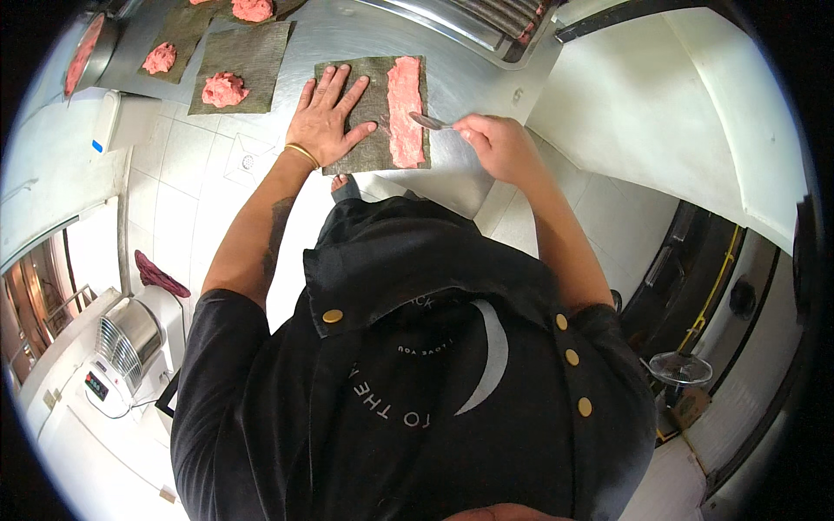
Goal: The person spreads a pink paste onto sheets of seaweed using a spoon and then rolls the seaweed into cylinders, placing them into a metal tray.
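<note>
A dark green seaweed sheet [369, 156] lies at the near edge of the steel table. Along its right side runs a long flat strip of pink minced meat [406, 104]. My left hand [326, 117] rests flat on the sheet's left part with its fingers spread. A spoon [426, 121] is gripped in my right hand [499, 143], just right of the sheet. The spoon's bowl touches the right edge of the meat strip.
To the left, another seaweed sheet [269, 65] carries a meat lump [224, 89], with more such sheets beyond it. A metal bowl [94, 52] stands at the far left. A metal tray [486, 26] sits at the back. The steel table [347, 30] ends close to my body.
</note>
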Demonstrator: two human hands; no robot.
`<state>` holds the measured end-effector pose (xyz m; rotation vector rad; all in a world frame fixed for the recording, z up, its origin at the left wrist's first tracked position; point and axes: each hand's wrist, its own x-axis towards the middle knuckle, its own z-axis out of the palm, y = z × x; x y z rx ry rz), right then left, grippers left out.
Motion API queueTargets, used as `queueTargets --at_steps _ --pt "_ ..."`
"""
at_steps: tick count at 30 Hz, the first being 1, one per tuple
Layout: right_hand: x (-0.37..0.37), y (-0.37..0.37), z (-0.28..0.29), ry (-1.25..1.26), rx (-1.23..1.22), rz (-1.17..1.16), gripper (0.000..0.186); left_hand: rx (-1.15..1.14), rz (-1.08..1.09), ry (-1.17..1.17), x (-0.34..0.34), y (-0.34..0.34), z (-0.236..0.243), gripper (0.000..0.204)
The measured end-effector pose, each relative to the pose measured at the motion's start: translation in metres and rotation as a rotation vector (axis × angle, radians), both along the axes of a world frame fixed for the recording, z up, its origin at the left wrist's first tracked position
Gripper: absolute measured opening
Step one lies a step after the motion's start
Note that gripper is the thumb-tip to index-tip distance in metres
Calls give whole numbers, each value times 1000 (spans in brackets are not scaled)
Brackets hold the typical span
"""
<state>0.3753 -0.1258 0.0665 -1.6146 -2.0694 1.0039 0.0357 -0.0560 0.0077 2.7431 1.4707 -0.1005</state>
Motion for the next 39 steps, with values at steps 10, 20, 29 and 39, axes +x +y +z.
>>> queueTargets --at_steps 10,20,29,39 --pt "3 1 4 54 -30 124 20 31 -11 -76 -1 -1 -3 87" --pt "-2 78 33 -202 -72 288 21 36 -20 -77 -1 -1 -6 86" --pt "-24 169 39 -306 -85 391 20 34 -5 -100 -1 -2 -6 86" --pt "-8 148 42 -229 -167 465 19 25 -7 -115 -2 -2 -7 87"
